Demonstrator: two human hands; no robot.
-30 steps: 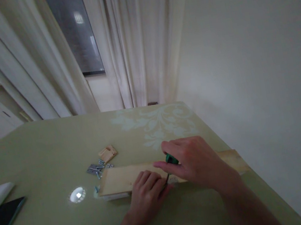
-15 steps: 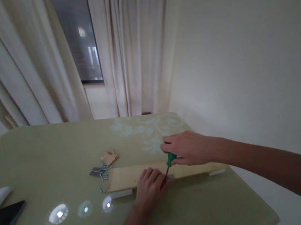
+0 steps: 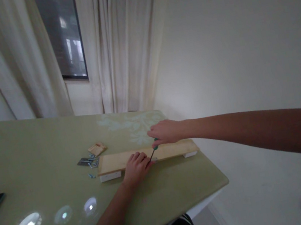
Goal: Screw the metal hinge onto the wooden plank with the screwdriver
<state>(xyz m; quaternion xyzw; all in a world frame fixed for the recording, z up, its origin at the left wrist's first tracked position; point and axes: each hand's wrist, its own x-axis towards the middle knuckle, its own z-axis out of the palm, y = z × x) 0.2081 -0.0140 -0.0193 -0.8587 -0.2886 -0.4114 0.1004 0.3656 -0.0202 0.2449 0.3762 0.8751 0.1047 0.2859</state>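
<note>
right hand (image 3: 166, 131): pinching screwdriver (image 3: 155, 146) handle, shaft slanting down-left beneath it | left hand (image 3: 136, 168): draped over board (image 3: 176, 148), just left of the tip; cannot tell if it pinches anything | board: probably light, stiff; press near front edge | screwdriver: rigid, likely light; hold by handle

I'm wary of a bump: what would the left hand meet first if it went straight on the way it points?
Probably the screwdriver, slanting down from the right hand just past the left hand; exact depth is unclear.
</note>
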